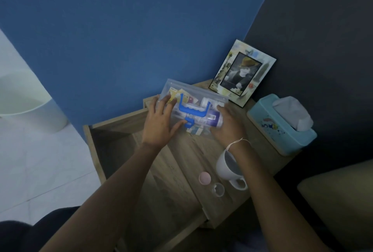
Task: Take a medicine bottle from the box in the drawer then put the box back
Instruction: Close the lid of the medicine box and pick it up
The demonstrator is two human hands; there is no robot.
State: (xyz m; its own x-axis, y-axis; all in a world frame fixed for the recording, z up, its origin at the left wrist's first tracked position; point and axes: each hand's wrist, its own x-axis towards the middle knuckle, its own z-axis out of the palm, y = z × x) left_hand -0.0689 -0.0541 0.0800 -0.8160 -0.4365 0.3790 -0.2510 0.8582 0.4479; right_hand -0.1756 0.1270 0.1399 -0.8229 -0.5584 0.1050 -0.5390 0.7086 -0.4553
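Clear medicine box (193, 108) is gripped at both ends, long axis spanning left hand (159, 122) to right hand (229, 124); latch (189, 123) nearest left thumb; open drawer (113, 140) lies lower-left.

We look down on a home bedroom corner — a wooden nightstand (181, 163) against a blue wall (121, 29), bearing a framed photo (242, 74), a tissue box (282, 126) and a white mug (228, 167) — with a cushion's edge (339, 201) at lower right.
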